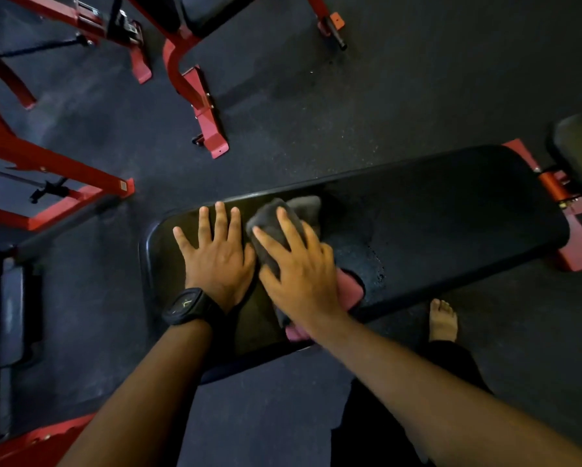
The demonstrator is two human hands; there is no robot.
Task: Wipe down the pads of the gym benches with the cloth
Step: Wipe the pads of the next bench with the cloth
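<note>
Mid-frame, the right hand [299,267] presses flat, fingers spread, on the soft, limp cloth [283,224]; the left hand [215,251] lies open on the pad [451,214].

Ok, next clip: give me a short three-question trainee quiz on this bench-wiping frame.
1. True or false: the left hand is pressing the cloth.
2. Which wrist wears the watch? A) left B) right C) neither
3. Fill in: the cloth lies on the black ____.

Key
1. False: the left hand lies flat on the bare pad beside the cloth; the right hand is spread over the cloth.
2. A
3. pad
</note>
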